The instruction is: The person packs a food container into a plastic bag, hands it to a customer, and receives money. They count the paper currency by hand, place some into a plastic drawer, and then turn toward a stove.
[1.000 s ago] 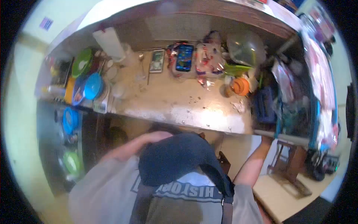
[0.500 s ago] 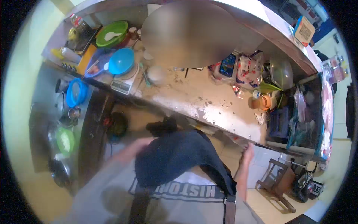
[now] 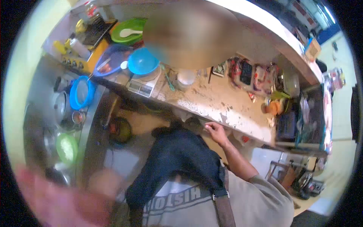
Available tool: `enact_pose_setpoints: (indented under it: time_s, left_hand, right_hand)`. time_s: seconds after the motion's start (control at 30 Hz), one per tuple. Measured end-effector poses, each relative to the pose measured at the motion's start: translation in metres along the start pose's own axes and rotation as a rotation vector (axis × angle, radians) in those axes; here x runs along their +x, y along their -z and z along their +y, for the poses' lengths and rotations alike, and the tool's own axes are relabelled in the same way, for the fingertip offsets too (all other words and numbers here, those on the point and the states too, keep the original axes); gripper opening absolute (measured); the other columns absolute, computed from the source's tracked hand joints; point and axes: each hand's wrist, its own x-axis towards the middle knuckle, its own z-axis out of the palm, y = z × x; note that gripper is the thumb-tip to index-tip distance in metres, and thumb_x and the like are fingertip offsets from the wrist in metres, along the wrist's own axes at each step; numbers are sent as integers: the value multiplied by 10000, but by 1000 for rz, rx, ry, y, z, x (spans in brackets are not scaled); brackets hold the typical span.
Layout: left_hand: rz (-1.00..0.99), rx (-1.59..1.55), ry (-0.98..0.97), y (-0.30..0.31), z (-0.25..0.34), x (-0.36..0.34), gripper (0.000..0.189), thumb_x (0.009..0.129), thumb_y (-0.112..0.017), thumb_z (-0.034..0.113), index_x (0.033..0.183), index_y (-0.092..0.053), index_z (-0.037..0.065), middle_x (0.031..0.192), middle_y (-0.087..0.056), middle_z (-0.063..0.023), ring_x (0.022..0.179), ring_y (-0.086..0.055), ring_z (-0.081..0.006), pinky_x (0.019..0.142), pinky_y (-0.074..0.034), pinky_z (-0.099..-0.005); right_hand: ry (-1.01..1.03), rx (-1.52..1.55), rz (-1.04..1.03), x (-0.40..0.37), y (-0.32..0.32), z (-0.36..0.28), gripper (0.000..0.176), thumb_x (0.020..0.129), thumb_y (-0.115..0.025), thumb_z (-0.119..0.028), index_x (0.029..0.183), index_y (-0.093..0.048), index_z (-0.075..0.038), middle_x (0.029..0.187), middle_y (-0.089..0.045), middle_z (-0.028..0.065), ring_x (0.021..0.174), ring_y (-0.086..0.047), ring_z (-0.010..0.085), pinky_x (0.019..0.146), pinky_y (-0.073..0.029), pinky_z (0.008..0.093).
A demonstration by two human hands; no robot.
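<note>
My left hand (image 3: 56,196) is a large pink blur at the lower left, close to the camera; its fingers are smeared by motion. Just off the worktop's front edge, my right hand (image 3: 215,132) has its fingers curled together. Anything between them is too small to make out. Dark cloth (image 3: 174,151) covers the front of my body, with brown straps over a grey shirt. Above my right hand is the worktop (image 3: 211,100), marked with wet or crumb-like spots. A blue bowl (image 3: 143,61) rests on a scale (image 3: 141,88), near a white-topped round container (image 3: 185,78).
A green basin (image 3: 126,31) and a stove (image 3: 96,53) stand at the back left. Along the left counter are a blue-rimmed bowl (image 3: 82,92) and green bowl (image 3: 67,148). A phone (image 3: 246,72) and an orange container (image 3: 275,108) lie right. A blurred patch hides the back.
My right hand has come away from the worktop's right end and moved left. My left arm has swung out to the lower left, towards the camera. The view has shifted.
</note>
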Motion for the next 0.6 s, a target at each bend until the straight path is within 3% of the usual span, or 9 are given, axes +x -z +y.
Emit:
enact_pose_setpoints:
  time_s: [0.17, 0.27, 0.3, 0.33, 0.37, 0.4, 0.47, 0.53, 0.6]
  left_hand:
    - [-673, 327, 221, 29, 32, 15, 1004, 613, -572, 676, 1330, -330, 17, 1373, -315, -229, 1281, -300, -364, 1034, -279, -510]
    - [231, -1057, 449, -44, 77, -47, 1101, 630, -589, 722, 1377, -222, 1, 1374, -218, -330, 1305, -206, -422, 1053, -180, -544]
    - [-153, -1374, 528, -52, 65, -51, 1159, 635, -663, 643, 1399, -94, -19, 1384, -156, -352, 1319, -168, -415, 1068, -144, -507]
    - [-108, -1557, 598, -78, 84, -78, 1222, 631, -722, 565, 1400, 35, -10, 1410, -110, -326, 1320, -188, -389, 1069, -172, -469]
    - [-338, -1668, 701, -92, 86, -105, 1218, 662, -740, 485, 1393, 119, 24, 1436, -69, -287, 1329, -185, -360, 1075, -175, -443]
    - [-318, -1913, 899, -108, 108, -141, 1106, 731, -699, 444, 1405, 77, 34, 1457, -84, -229, 1336, -191, -317, 1079, -171, -429]
    - [-692, -2180, 1097, -109, 125, -207, 907, 821, -620, 391, 1410, -42, 15, 1466, -140, -161, 1337, -201, -244, 1086, -175, -394]
    - [-982, -1982, 1024, -100, 155, -272, 894, 807, -600, 474, 1420, -97, 61, 1459, -191, -142, 1343, -183, -264, 1085, -177, -374]
    - [-844, -2364, 1256, -92, 177, -336, 870, 814, -591, 472, 1426, -99, 98, 1466, -179, -126, 1357, -135, -266, 1095, -143, -370]
  right_hand:
    - [79, -181, -316, 49, -52, -31, 279, 842, -625, -239, 1004, -624, -12, 916, -655, 91, 867, -587, 154, 817, -457, 291]
    - [58, -286, -620, 66, -93, -71, 308, 852, -604, -243, 1041, -613, -1, 917, -648, 86, 860, -582, 143, 783, -453, 286]
    - [24, -166, -709, 68, -111, -82, 283, 859, -598, -223, 1035, -620, -2, 892, -642, 62, 801, -573, 127, 733, -455, 261]
    - [85, -202, -788, 84, -131, -71, 279, 862, -595, -217, 1048, -617, -10, 876, -637, 51, 769, -564, 116, 696, -452, 246]
    - [131, -228, -845, 97, -148, -59, 275, 866, -592, -210, 1062, -613, -18, 860, -632, 40, 737, -555, 104, 659, -450, 232]
    - [128, -234, -902, 106, -161, -56, 284, 866, -590, -202, 1083, -601, -18, 852, -628, 39, 716, -549, 97, 629, -444, 225]
    - [91, -132, -995, 115, -186, -58, 321, 867, -586, -182, 1131, -561, -2, 846, -618, 43, 673, -538, 87, 576, -431, 215]
    - [211, -274, -1098, 123, -209, -65, 321, 867, -586, -181, 1123, -559, 9, 852, -617, 47, 679, -539, 88, 586, -434, 217]
    - [289, -400, -1192, 118, -236, -78, 321, 869, -579, -181, 1112, -555, 28, 854, -617, 59, 706, -544, 92, 612, -440, 228]
